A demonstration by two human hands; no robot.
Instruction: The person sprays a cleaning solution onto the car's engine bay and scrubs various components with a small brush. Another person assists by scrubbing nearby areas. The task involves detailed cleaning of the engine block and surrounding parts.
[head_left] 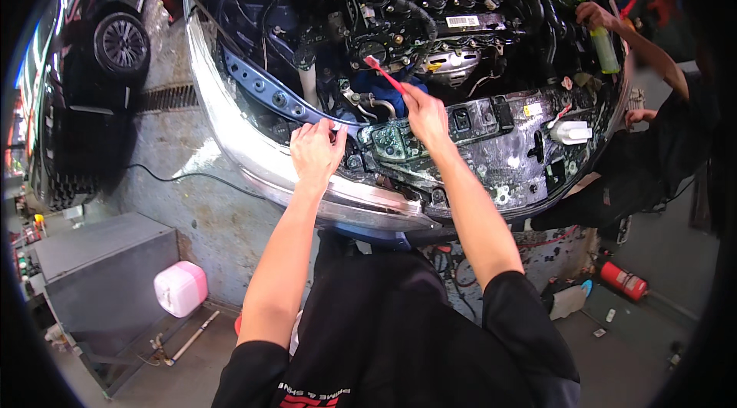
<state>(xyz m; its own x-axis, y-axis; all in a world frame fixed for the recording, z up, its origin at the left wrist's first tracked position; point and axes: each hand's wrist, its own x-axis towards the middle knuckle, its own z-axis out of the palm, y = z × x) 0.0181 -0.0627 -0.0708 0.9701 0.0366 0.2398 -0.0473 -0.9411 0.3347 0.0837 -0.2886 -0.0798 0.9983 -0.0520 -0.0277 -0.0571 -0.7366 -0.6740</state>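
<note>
In my right hand (424, 112) is a slim red-handled brush (388, 74), its head pointing up and left over the engine (453, 20). My left hand (313, 148) rests at the inner end of the blue metal body panel (280, 99), beside the headlight. Its fingers are bent, and a small red bit shows by the thumb; what it is I cannot make out. Between my hands lies the wet, foam-specked front panel (476, 155) of the open engine bay. Behind it, a blue cloth-like patch (376, 89) sits low among the hoses.
At the right, another person's hand (597, 18) holds a spray bottle (605, 51) with yellow-green liquid. A white container (572, 132) lies on the front panel. A dark car (92, 78) stands at left, with a grey cabinet (107, 277) and pinkish jug (181, 289) below. A fire extinguisher (622, 280) lies lower right.
</note>
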